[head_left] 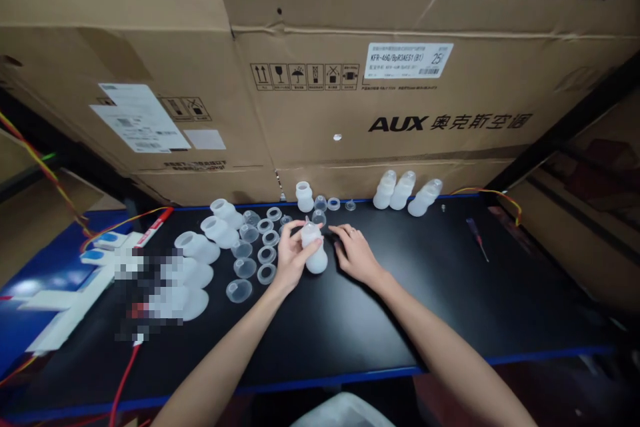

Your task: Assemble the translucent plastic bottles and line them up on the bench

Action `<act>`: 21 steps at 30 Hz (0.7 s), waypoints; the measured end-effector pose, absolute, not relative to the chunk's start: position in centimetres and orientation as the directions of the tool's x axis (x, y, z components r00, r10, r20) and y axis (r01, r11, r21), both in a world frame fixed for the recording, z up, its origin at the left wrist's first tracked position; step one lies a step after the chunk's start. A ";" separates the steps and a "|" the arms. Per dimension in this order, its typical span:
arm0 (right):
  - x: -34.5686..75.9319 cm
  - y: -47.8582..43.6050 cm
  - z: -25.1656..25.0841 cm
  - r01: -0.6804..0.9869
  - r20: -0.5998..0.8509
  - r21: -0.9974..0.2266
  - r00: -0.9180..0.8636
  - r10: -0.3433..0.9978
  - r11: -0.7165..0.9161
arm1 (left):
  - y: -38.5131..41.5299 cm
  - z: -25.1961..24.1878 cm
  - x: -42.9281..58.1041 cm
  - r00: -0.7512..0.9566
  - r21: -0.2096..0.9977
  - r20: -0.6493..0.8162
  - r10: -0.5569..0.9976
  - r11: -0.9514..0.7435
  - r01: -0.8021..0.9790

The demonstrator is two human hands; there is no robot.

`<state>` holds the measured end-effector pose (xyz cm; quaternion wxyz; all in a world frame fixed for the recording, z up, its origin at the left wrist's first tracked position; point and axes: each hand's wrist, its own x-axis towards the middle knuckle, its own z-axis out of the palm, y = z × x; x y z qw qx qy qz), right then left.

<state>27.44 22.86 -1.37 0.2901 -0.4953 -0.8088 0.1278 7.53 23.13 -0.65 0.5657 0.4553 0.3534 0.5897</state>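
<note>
My left hand (290,255) is closed around a white baby bottle (316,260), which stands tilted near the middle of the table. A collar ring and nipple (310,229) sit on the bottle's top. To its right my right hand (358,255) is apart from the bottle, fingers loosely spread and holding nothing. Just beyond the hands lies a clear dome cap (319,217). To the left are a column of collar rings (267,254) and a column of clear dome caps (245,267). Several uncapped white bottles (197,247) stand farther left.
Three capped bottles (401,191) stand at the back right. An uncapped bottle (304,197) is at the back middle, near another ring (333,203) and a nipple (351,205). A screwdriver (477,238) lies right. A power strip (80,287) with wires runs along the left; cardboard boxes (320,113) wall the back.
</note>
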 end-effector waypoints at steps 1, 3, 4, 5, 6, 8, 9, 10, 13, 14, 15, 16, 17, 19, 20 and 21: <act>27.1 23.5 -1.6 0.745 0.359 -0.478 -0.318 0.877 0.466 | 23.2 -0.8 7.5 0.046 0.932 0.132 0.990 -0.108 -0.345; 26.4 24.7 -1.8 0.789 0.373 -0.412 -0.310 0.875 0.455 | 23.4 -1.2 7.4 0.037 0.940 0.145 0.989 -0.126 -0.317; 26.1 25.2 -1.8 0.814 0.367 -0.364 -0.322 0.873 0.453 | 23.4 -1.4 7.5 0.029 0.944 0.165 0.986 -0.149 -0.293; 25.8 25.6 -1.8 0.836 0.357 -0.317 -0.333 0.873 0.448 | 23.3 -1.6 7.6 0.029 0.948 0.182 0.983 -0.167 -0.272; 25.6 25.9 -1.7 0.850 0.344 -0.276 -0.348 0.872 0.448 | 23.3 -1.7 7.7 0.033 0.950 0.197 0.980 -0.182 -0.253; 25.5 26.3 -1.7 0.855 0.329 -0.235 -0.377 0.866 0.462 | 23.1 -1.6 8.0 0.025 0.952 0.233 0.972 -0.223 -0.210; 25.5 26.4 -1.7 0.848 0.338 -0.240 -0.383 0.859 0.473 | 23.0 -1.5 8.1 0.004 0.950 0.260 0.966 -0.255 -0.183; 25.6 26.4 -1.8 0.836 0.363 -0.260 -0.380 0.851 0.484 | 22.9 -1.4 8.2 0.003 0.949 0.281 0.960 -0.277 -0.150; 26.0 26.4 -2.3 0.781 0.444 -0.374 -0.322 0.836 0.500 | 22.9 -1.0 8.3 0.010 0.945 0.326 0.945 -0.325 -0.045; 26.2 26.4 -2.4 0.760 0.456 -0.422 -0.294 0.840 0.495 | 22.8 -0.8 8.2 0.018 0.940 0.342 0.939 -0.342 -0.009; 26.3 26.3 -2.5 0.735 0.464 -0.473 -0.261 0.847 0.486 | 22.8 -0.7 8.2 0.031 0.932 0.361 0.932 -0.362 0.025; 26.4 26.3 -2.6 0.705 0.468 -0.528 -0.224 0.855 0.474 | 22.8 -0.6 8.2 0.051 0.922 0.379 0.924 -0.382 0.058; 26.5 26.2 -2.7 0.662 0.468 -0.591 -0.184 0.864 0.461 | 22.8 -0.5 8.2 0.073 0.912 0.395 0.916 -0.401 0.088; 26.7 26.1 -2.8 0.522 0.459 -0.741 -0.064 0.886 0.422 | 22.8 -0.6 8.2 0.105 0.890 0.417 0.903 -0.429 0.152; 26.7 26.0 -2.9 0.425 0.442 -0.817 0.024 0.897 0.391 | 22.8 -0.7 8.3 0.108 0.880 0.422 0.900 -0.435 0.190; 26.8 25.9 -3.1 0.314 0.408 -0.881 0.127 0.904 0.353 | 22.7 -0.9 8.4 0.101 0.871 0.422 0.901 -0.434 0.232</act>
